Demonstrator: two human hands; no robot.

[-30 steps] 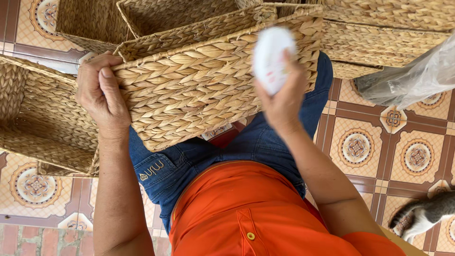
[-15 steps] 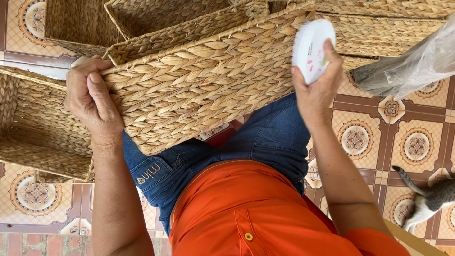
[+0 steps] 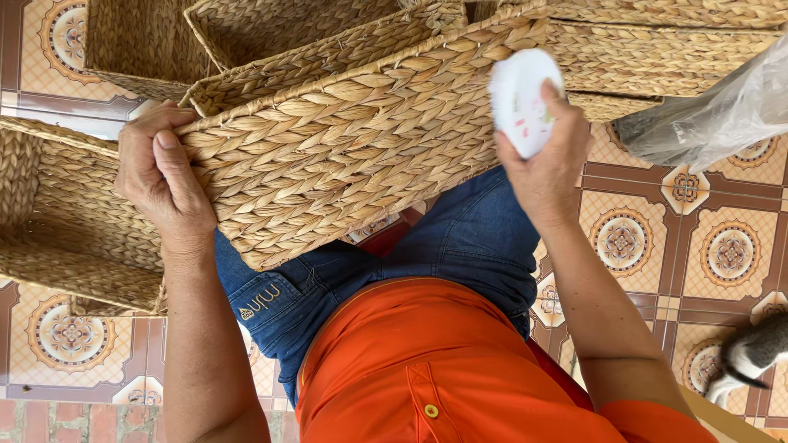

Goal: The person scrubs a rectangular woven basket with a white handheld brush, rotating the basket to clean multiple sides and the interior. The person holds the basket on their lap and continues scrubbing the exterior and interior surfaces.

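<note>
Left hand (image 3: 164,184): fingers curled over the corner rim of the large rectangular woven straw basket (image 3: 345,156), gripping it as before.
Right hand (image 3: 546,164): fingers pinch a small round white plastic disc (image 3: 523,100); over the last second it has lifted from the basket's side wall toward the upper rim.
Basket: resting tilted on the lap, against blue jeans (image 3: 460,246), slightly rotated since earlier.
Meaning: the disc appears to be travelling across the weave, one side likely covered.
Around: more woven baskets (image 3: 66,221), patterned tiled floor (image 3: 722,246), grey plastic bag (image 3: 722,115).
</note>
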